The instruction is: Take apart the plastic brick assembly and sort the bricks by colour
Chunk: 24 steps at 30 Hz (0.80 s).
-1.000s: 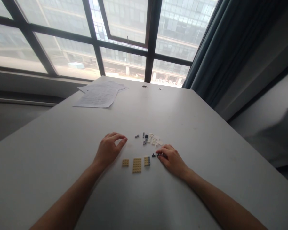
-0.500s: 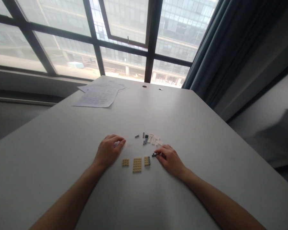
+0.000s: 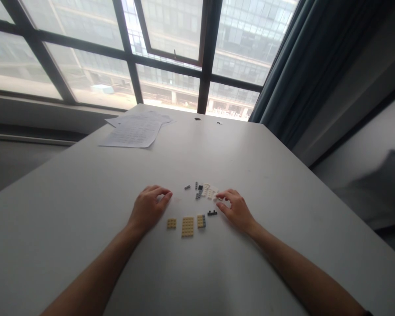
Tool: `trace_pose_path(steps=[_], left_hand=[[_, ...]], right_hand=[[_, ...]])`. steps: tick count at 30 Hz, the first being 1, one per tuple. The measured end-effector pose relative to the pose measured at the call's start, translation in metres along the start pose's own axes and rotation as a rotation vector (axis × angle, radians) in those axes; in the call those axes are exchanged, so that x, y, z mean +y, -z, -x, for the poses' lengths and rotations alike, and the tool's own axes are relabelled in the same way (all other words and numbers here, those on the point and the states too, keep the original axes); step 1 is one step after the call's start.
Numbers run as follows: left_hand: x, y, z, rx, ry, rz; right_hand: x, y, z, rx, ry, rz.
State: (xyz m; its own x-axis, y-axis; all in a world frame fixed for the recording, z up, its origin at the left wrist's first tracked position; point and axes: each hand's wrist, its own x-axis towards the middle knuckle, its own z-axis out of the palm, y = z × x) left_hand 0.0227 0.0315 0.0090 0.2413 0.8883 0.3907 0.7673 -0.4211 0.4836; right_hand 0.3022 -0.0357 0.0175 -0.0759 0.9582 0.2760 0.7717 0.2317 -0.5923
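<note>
Printed sheets (image 3: 131,134) lie at the white table's (image 3: 250,162) far left. The left hand (image 3: 149,207) rests nearer, its fingers loosely curled and released, nothing visible in them. Right of it sit a small tan toy plate (image 3: 171,223), a larger tan plate (image 3: 187,227) and a tan plate with a gray edge (image 3: 200,220); behind them are gray bricks (image 3: 196,185) and white plates (image 3: 210,192). A dark studded piece (image 3: 212,213) lies just beside the right hand (image 3: 236,209), whose thumb and index finger are parted; whether the index fingertip touches the white plates is unclear.
</note>
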Motion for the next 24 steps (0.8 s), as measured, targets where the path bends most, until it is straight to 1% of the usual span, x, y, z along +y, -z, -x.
trace_pose_path(steps=[2,6,9,12,16,20,22,24], left_hand=[[-0.001,-0.001,0.0,0.0,-0.016,-0.012],[-0.003,-0.003,0.001,0.0,-0.054,-0.025],[-0.004,-0.004,0.001,0.003,-0.079,-0.028],[-0.003,-0.004,0.002,0.007,-0.092,-0.025],[-0.001,-0.003,0.002,0.009,-0.098,-0.021],[0.0,-0.003,0.002,0.02,-0.111,-0.016],[-0.001,-0.004,0.002,0.027,-0.118,-0.015],[-0.003,-0.004,0.003,0.039,-0.123,-0.011]], right_hand=[[0.0,0.001,-0.013,-0.019,-0.008,0.082],[-0.003,-0.003,-0.034,-0.103,-0.006,0.23],[-0.004,-0.008,-0.043,-0.159,-0.009,0.291],[-0.004,-0.011,-0.047,-0.19,-0.025,0.296],[-0.005,-0.012,-0.05,-0.196,0.012,0.292],[-0.007,-0.012,-0.05,-0.175,0.07,0.3],[-0.007,-0.011,-0.05,-0.144,0.089,0.263],[-0.007,-0.008,-0.048,-0.089,0.087,0.171]])
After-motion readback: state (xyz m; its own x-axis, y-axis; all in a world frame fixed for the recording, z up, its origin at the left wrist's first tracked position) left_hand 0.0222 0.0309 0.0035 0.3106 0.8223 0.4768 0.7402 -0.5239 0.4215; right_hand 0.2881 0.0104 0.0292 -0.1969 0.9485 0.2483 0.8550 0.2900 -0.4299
